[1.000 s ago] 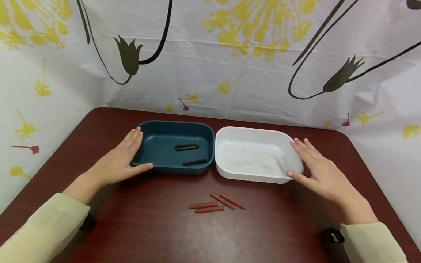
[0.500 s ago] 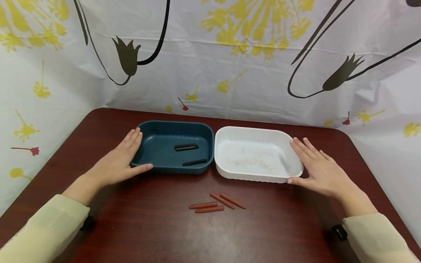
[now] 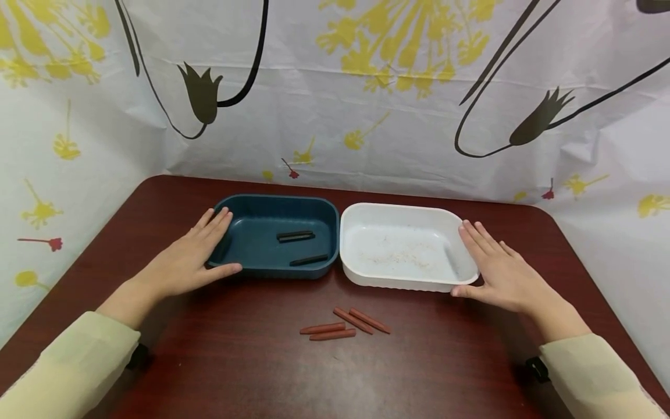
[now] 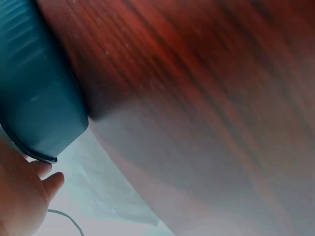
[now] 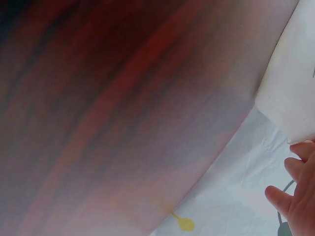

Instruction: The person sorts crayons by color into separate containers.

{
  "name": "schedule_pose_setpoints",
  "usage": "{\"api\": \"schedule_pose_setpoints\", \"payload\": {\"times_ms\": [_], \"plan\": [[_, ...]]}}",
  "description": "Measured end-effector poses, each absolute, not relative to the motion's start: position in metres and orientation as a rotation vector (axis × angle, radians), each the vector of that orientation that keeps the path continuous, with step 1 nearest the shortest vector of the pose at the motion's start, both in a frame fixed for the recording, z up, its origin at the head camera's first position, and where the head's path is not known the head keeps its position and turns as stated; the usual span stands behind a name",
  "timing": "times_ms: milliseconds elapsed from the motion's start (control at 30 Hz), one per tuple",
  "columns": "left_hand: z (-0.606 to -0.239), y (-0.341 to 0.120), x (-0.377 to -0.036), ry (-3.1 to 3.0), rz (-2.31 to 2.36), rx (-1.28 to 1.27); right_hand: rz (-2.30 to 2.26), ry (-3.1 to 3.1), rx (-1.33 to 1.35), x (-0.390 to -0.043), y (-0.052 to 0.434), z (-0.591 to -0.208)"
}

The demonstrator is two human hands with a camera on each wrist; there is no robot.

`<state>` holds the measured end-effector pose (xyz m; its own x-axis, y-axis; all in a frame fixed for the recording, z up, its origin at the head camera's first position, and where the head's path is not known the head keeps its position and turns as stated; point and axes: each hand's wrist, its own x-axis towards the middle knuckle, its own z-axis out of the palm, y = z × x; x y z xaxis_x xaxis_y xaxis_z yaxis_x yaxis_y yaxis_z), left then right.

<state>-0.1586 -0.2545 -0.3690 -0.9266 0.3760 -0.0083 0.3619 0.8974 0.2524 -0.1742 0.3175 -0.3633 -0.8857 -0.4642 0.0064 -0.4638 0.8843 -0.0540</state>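
Your left hand (image 3: 180, 261), fingers straight and slightly parted, touches the outer end of the teal tray (image 3: 280, 272), which holds black sticks (image 3: 309, 260), toward the left edge of the table (image 3: 262, 366). Your right hand (image 3: 506, 276), fingers likewise parted, touches the outer end of the white tray (image 3: 398, 282). Both trays sit near the far edge, four reddish sticks (image 3: 332, 335) lying farther from it.

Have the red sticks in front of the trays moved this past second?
No. In the head view, the red sticks keep the same places against the table's back edge, with no clear shift either way.
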Motion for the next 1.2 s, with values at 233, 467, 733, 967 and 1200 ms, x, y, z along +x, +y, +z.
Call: {"api": "schedule_pose_setpoints", "payload": {"times_ms": [233, 467, 733, 967, 1200], "plan": [[-0.367, -0.251, -0.155, 3.014, 0.427, 0.679, -0.078, 3.05, -0.801, -0.174, 0.319, -0.364], [-0.363, -0.242, -0.147, 3.057, 0.395, 0.792, -0.129, 3.013, -0.763, -0.174, 0.316, -0.362], [-0.354, -0.216, -0.14, 3.096, 0.31, 1.023, -0.155, 2.984, -0.715, -0.173, 0.315, -0.361], [-0.352, -0.193, -0.13, 3.059, 0.363, 1.207, -0.156, 2.973, -0.702, -0.173, 0.314, -0.36], [-0.352, -0.173, -0.122, 3.01, 0.432, 1.292, -0.171, 2.974, -0.682, -0.172, 0.314, -0.36]]}}
